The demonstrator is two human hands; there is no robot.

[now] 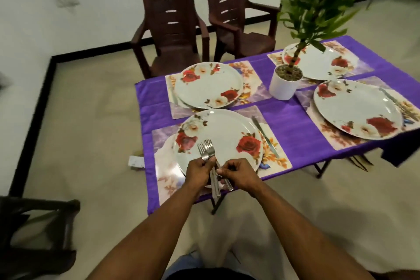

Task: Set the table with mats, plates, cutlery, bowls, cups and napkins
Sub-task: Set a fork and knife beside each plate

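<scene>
Several floral mats, each with a white rose-patterned plate on it, lie on a purple tablecloth (288,123). Over the nearest plate (220,134) my left hand (200,171) grips a bunch of steel forks (207,149) with their tines pointing away from me. My right hand (238,171) pinches the handle of one piece of that cutlery just beside the left hand. A knife (264,136) lies on the near mat (275,157), right of the plate. Another knife (391,98) rests by the right plate (356,109).
A potted plant in a white pot (284,85) stands mid-table, its leaves over the far right plate (318,61). Two brown plastic chairs (175,29) stand beyond the far edge. Another dark chair (38,229) is at my lower left. The far left plate (209,84) sits on its mat.
</scene>
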